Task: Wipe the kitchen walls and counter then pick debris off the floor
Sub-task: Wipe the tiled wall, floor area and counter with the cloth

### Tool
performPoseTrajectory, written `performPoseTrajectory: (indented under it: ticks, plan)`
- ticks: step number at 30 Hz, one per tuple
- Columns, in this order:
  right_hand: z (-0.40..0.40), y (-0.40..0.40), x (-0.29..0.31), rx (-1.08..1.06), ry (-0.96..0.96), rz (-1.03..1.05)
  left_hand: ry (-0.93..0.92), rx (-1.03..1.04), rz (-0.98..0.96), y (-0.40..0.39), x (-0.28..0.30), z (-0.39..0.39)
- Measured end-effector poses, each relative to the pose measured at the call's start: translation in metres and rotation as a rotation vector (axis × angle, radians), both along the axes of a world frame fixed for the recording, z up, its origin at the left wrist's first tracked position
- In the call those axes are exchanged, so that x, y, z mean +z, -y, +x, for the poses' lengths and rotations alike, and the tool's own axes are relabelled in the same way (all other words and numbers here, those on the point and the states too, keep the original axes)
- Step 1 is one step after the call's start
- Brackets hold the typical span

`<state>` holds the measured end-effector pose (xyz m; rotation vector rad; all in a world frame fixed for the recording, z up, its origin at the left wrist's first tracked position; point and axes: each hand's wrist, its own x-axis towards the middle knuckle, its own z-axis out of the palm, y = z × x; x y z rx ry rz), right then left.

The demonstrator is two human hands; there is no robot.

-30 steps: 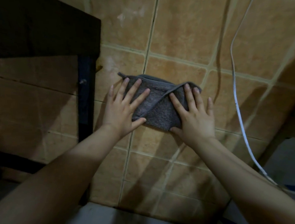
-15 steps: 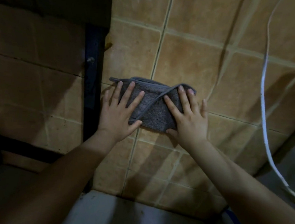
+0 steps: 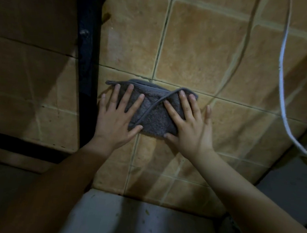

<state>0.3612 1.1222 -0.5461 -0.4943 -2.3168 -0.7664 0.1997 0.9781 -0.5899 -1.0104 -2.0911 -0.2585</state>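
Far left, a dark table frame (image 3: 88,59) runs its leg down in front of the tiled wall (image 3: 200,46) (it blocks any sweep further left, so you'd have to work around it). Your left hand (image 3: 116,119) lies flat with fingers straight and spread, pressing the left half of the folded grey towel (image 3: 156,116) against the tiles; the little finger sits off the cloth on bare tile just beside the leg. Nothing is clenched: it's palm pressure, likely to keep the towel from sliding down the wall while you rub. Your right hand (image 3: 190,124) does the same on the right half, fingers straight, thumb at the lower edge, little finger off on the tile. The towel sits over a grout line, low on the wall, above the grey counter (image 3: 131,221) (specks of debris show on it, still to wipe by the look of it). Right of the hands a white cable (image 3: 282,80) hangs down the wall, well apart from the cloth, yet a wide stroke rightward could snag it.
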Motion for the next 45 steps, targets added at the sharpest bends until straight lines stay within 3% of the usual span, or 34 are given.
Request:
performPoseTrajectory:
  ticks: [7, 24, 30, 45]
  plan:
    - [-0.001, -0.002, -0.007, 0.013, -0.121, 0.016, 0.068, 0.027, 0.035, -0.011, -0.001, 0.01]
    - [0.074, -0.065, -0.003, -0.099, -0.037, 0.035, 0.012, -0.08, -0.083, -0.06, 0.016, 0.074]
    - [0.092, -0.074, -0.004, -0.265, 0.121, -0.063, -0.03, -0.117, -0.036, -0.075, 0.007, 0.09]
    - [0.116, -0.086, -0.031, -0.224, 0.092, -0.156, 0.005, -0.157, -0.055, -0.09, -0.017, 0.112]
